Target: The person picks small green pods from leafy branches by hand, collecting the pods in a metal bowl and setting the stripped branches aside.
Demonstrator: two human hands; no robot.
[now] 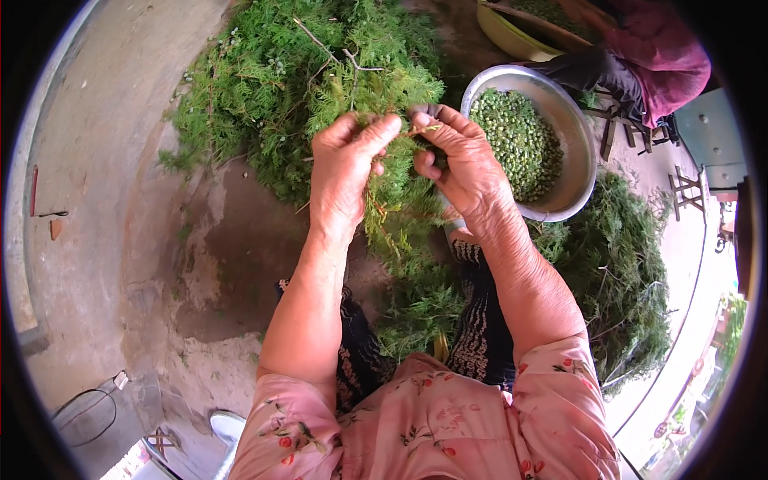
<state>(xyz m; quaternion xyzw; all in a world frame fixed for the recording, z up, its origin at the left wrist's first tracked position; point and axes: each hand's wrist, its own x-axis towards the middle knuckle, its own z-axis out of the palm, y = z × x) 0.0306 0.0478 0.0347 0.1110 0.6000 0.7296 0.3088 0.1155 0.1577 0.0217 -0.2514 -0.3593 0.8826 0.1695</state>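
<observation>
My left hand [348, 159] grips a leafy conifer sprig [390, 216], its thumb and fingers pinched together near the upper stem. Close beside it, my right hand [459, 150] pinches a thin tip of greenery between thumb and forefinger. The sprig hangs down between my forearms, its feathery leaves partly covered by the fingers. Just right of my right hand stands a wide metal basin [579, 174] holding many small green cones [519, 144] mixed with bits of leaf. Beyond both hands rises a large heap of cut conifer branches [258, 90], with bluish-green cones on some twigs.
A second pile of conifer branches [618, 282] lies right of the basin. More cut greenery [420, 318] lies between my legs. At the upper right, a person in a maroon top [660, 54] sits by a yellow-green basin [516, 33]. A small wooden stool [688, 193] stands at the right.
</observation>
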